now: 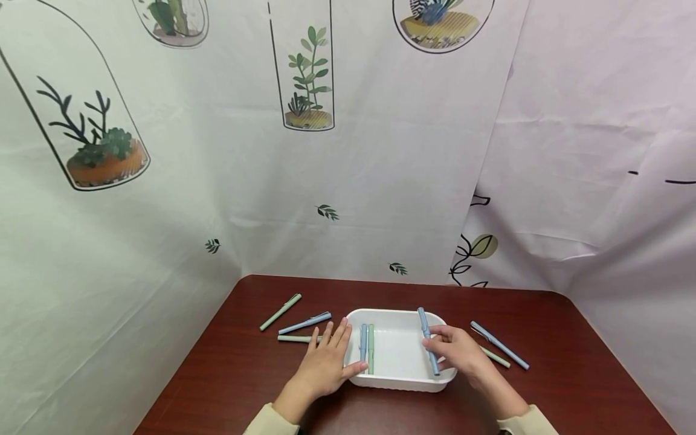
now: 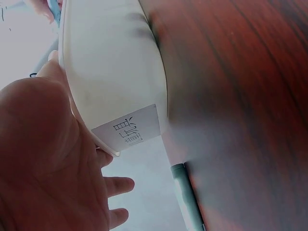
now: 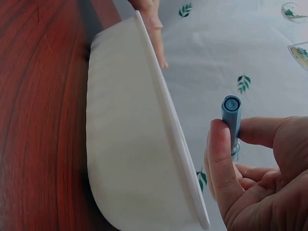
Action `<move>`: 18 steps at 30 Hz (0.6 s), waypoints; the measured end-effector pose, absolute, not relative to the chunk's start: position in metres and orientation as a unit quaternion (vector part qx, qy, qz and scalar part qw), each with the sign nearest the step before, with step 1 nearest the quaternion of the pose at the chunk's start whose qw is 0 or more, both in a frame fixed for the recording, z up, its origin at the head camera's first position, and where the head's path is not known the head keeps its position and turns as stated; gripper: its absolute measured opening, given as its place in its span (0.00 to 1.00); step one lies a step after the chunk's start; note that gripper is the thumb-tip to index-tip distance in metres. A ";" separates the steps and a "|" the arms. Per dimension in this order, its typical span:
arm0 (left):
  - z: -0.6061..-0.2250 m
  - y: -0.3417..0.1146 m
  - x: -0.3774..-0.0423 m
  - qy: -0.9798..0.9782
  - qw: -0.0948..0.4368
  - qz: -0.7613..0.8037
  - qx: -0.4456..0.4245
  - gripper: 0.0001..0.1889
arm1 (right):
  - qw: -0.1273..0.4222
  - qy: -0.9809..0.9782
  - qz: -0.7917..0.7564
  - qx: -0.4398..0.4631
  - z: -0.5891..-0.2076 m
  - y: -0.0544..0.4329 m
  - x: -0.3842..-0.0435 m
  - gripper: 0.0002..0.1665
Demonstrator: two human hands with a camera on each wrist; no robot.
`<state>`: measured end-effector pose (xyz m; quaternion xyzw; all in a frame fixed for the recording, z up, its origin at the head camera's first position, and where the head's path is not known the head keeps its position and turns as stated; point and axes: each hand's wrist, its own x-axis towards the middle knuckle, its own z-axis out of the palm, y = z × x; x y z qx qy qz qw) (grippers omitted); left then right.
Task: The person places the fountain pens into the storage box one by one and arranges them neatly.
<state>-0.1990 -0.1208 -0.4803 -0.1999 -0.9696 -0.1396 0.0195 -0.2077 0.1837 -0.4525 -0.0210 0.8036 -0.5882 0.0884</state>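
My right hand (image 1: 459, 350) pinches a blue pen (image 1: 423, 320) between thumb and fingers, above the right side of a white plastic tray (image 1: 399, 383). In the right wrist view that pen (image 3: 231, 113) points end-on at the camera, higher than the tray rim (image 3: 178, 132). Fingers spread and straight, my left hand (image 1: 325, 365) rests against the tray's left rim. Inside the tray, at its left end, a blue pen (image 1: 364, 339) and a green pen (image 1: 371, 350) lie side by side.
Left of the tray lie a green pen (image 1: 280, 312), a blue pen (image 1: 305, 323) and another green pen (image 1: 293, 339), partly behind my left hand. To the right are a blue pen (image 1: 500, 345) and a green one (image 1: 496, 357). Patterned cloth (image 1: 380, 199) hangs behind the brown table (image 1: 228, 362).
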 end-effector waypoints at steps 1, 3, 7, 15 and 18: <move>-0.481 -0.121 -0.199 -0.970 0.019 -0.139 -0.200 0.50 | 0.089 0.803 -0.588 -0.023 -0.453 0.182 -0.208 0.29; -0.480 -0.120 -0.199 -0.970 0.021 -0.137 -0.199 0.50 | 0.087 0.806 -0.585 -0.024 -0.453 0.179 -0.208 0.29; -0.481 -0.120 -0.199 -0.970 0.021 -0.136 -0.198 0.50 | 0.091 0.808 -0.582 -0.024 -0.453 0.173 -0.209 0.29; -0.479 -0.120 -0.199 -0.971 0.020 -0.137 -0.196 0.49 | 0.101 0.804 -0.585 -0.028 -0.459 0.160 -0.214 0.28; -0.480 -0.119 -0.199 -0.971 0.021 -0.137 -0.197 0.49 | 0.106 0.801 -0.589 -0.029 -0.459 0.156 -0.215 0.27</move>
